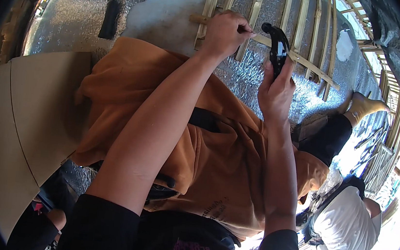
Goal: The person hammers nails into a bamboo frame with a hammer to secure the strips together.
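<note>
My left hand [226, 32] is closed above a crosspiece of a wooden slat frame [300, 26], thumb and finger pinched together. What they hold, if anything, is too small to make out. My right hand [276, 91] is wrapped round a glossy black hammer [279, 48], its rounded end up and tilted toward my left hand. Several pale slats of the frame run away from me, joined across by a thin strip [313, 68]. Brown-orange cloth [225, 162] lies across my lap under both forearms.
Crinkled silver foil [243, 83] covers the ground beneath the frame. A black-handled blade [109, 20] lies at the upper left. A beige panel [35, 112] stands at left. A foot [366, 107] extends right. Another person in a white shirt [347, 228] sits at lower right.
</note>
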The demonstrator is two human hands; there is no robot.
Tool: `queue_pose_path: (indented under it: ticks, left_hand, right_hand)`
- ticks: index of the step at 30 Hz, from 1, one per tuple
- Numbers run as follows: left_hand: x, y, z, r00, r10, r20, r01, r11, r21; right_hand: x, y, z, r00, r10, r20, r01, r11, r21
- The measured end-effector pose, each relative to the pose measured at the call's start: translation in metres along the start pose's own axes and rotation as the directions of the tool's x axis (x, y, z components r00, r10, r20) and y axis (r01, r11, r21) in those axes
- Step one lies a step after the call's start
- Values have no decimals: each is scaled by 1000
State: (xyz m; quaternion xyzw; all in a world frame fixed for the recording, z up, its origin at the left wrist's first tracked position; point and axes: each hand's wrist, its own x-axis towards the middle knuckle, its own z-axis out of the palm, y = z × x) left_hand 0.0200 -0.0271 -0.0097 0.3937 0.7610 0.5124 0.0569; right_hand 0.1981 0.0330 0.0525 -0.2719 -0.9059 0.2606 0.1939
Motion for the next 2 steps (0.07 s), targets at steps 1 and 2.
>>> queue_pose_path:
  ticks: [1, 2]
  left_hand:
    - [1, 0, 1, 1000, 3, 17, -3, 1000, 7]
    - [0, 1, 2, 1000, 2, 19, -2, 1000, 5]
  right_hand:
    - [1, 3, 0, 999, 6, 54, -4, 999, -40]
    - [3, 8, 0, 994, 15, 107, -6, 997, -81]
